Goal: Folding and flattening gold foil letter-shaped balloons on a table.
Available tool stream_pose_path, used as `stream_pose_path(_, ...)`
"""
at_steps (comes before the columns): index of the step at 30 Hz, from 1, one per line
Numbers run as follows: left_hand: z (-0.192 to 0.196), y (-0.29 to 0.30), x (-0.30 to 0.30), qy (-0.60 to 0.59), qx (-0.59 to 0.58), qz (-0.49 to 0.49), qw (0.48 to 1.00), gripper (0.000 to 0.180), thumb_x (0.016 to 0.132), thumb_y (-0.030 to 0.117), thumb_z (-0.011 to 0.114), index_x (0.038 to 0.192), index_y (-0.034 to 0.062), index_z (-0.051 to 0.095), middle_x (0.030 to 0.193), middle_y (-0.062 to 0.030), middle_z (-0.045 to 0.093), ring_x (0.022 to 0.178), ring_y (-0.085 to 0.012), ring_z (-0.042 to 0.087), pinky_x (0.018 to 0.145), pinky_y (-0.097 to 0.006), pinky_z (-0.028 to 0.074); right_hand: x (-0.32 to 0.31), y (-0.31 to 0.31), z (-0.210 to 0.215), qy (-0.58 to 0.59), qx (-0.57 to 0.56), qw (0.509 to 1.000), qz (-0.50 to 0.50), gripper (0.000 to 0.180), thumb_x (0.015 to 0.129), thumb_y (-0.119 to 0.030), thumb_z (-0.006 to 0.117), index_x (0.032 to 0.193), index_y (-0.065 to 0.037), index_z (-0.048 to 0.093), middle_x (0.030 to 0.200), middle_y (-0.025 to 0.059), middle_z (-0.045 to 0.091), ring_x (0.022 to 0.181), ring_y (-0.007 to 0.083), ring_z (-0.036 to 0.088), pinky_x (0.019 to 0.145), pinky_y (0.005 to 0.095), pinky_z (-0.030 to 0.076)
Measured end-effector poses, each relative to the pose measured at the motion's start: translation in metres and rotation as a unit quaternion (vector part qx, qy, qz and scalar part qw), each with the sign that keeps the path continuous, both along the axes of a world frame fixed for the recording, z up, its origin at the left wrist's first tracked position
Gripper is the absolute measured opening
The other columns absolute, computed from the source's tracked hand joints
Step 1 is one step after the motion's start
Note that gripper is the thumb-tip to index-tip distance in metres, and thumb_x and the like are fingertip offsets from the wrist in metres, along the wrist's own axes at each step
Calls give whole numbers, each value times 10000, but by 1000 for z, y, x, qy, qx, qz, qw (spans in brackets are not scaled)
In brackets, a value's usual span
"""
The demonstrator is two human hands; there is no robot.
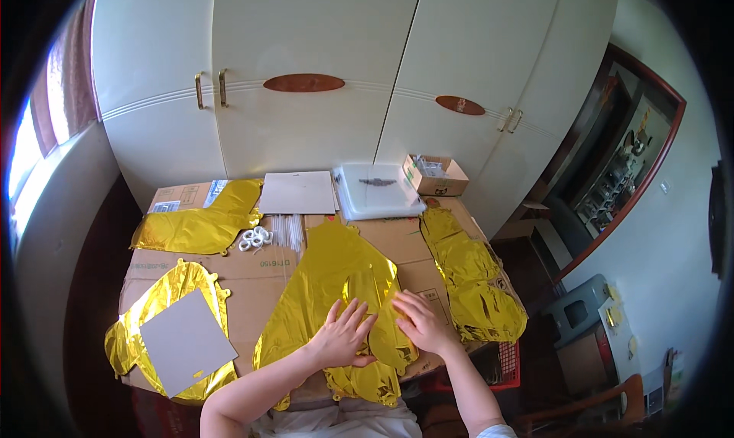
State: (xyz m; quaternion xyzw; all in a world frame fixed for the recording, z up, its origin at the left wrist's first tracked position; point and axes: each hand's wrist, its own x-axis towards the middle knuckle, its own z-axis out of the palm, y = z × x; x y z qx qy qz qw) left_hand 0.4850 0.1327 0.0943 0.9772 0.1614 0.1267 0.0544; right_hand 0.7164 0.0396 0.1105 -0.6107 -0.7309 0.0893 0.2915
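Note:
A flat gold foil balloon point(325, 273) lies in front of me, narrow at its far end and wide at the near end. My left hand point(344, 337) rests on its lower middle, palm down with fingers spread. On the balloon's right edge lies my right hand point(420, 323), its fingers stretched out over the foil. Neither hand shows anything held. Part of the foil hangs over the table's near edge, beneath my left hand.
Flattened cardboard point(252, 281) covers the table. More gold foil balloons lie at the far left point(202, 227), near left under a grey card point(189, 342), and right point(466, 270). At the back are white ribbon rolls point(254, 239), clear straws point(287, 232), a card stack point(298, 193), a plastic pack point(382, 197) and an open box point(440, 184).

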Motion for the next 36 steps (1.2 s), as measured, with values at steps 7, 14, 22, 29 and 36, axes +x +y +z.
stream_pose_path(7,-4,4,0,-17,6,-20,1000,843,797,652,569,1341,12,494,1425,-225,433,1379,-377,346,1119,-601,237,1,-40,14,-179,-140,973,42,1043,686,-635,741,1484,-109,323,1547,164,267,1454,337,206,1169,575,119)
stream_pose_path(14,-3,5,1,-25,0,-25,999,823,794,641,584,1325,17,506,1419,-214,441,1382,-379,335,1120,-601,240,2,-59,-8,-160,-100,982,15,917,745,-585,720,1428,-57,410,1500,157,357,1416,339,293,1161,567,169)
stream_pose_path(22,3,6,1,-23,16,-37,999,742,828,603,582,1295,29,530,1410,-204,446,1384,-377,331,1122,-595,246,-6,-63,4,-91,77,987,-104,556,871,-342,665,1315,-35,533,1376,159,507,1292,344,456,1093,528,320)
stream_pose_path(29,20,7,-8,-20,7,4,1000,741,862,552,582,1347,3,474,1442,-233,400,1401,-382,305,1150,-557,216,-17,-27,16,-44,97,994,-36,367,911,-196,604,1240,-33,594,1315,137,563,1291,332,465,1093,509,327)
stream_pose_path(36,22,31,-53,51,-3,136,989,812,846,551,595,1362,-54,431,1447,-310,361,1400,-421,296,1130,-571,237,-14,39,-5,-117,40,992,-28,351,968,-262,506,1225,-45,605,1292,109,593,1316,306,447,1124,540,276)
